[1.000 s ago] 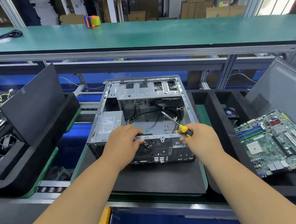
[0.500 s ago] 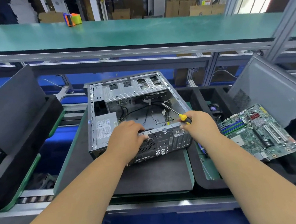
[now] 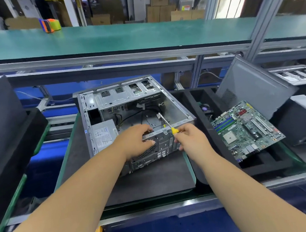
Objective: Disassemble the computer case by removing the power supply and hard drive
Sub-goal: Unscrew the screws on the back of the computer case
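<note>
Now, on the left inside the open computer case [image 3: 129,107] the power supply [image 3: 104,134] sits in its near-left corner, not yet removed. The left hand [image 3: 135,142] curls over the near edge of the case, probably to steady it. Right of it, the right hand [image 3: 192,140] pinches the screwdriver [image 3: 168,123], its tip pointing inside. The hard drive I cannot identify.

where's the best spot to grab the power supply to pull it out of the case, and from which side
Probably by the power supply's labelled top face and the inner edge facing the open bay, coming from above through the open side of the computer case. Its other sides sit against the case's left and rear walls, so only the top and inner edge look reachable. The black cables beside it may still be attached.
</note>
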A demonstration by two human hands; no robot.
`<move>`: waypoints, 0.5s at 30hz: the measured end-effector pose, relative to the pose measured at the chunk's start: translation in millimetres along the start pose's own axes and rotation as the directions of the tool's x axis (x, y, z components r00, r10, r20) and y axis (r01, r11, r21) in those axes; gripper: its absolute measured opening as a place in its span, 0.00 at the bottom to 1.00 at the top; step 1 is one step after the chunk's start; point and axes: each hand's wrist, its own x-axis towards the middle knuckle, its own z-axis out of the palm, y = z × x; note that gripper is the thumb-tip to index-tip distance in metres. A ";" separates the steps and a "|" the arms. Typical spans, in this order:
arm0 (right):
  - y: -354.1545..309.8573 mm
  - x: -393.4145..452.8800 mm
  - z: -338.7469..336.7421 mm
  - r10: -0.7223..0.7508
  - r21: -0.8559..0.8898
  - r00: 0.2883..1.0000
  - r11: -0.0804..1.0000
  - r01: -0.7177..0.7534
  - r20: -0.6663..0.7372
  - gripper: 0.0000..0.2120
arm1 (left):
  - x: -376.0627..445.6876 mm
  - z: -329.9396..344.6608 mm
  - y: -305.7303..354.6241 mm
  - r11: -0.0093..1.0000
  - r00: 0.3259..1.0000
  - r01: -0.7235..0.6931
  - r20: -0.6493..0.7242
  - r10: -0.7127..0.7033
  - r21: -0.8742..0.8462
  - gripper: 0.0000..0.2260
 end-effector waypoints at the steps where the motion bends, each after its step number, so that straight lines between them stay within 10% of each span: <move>1: 1.1 -3.6 1.0 0.010 0.004 1.000 1.000 -0.010 0.003 0.03 | 0.6 1.0 -2.3 0.999 1.000 0.012 0.000 -0.012 -0.046 0.18; 6: 7.7 -20.8 2.2 0.030 0.038 0.999 0.999 -0.031 0.014 0.01 | 2.1 0.2 -10.0 0.953 0.998 0.057 -0.011 -0.063 -0.298 0.13; 15: 16.3 -41.5 7.5 0.047 -0.008 0.999 0.999 -0.047 0.006 0.03 | -3.8 4.1 -8.5 0.991 0.998 -0.005 -0.056 -0.003 -0.132 0.15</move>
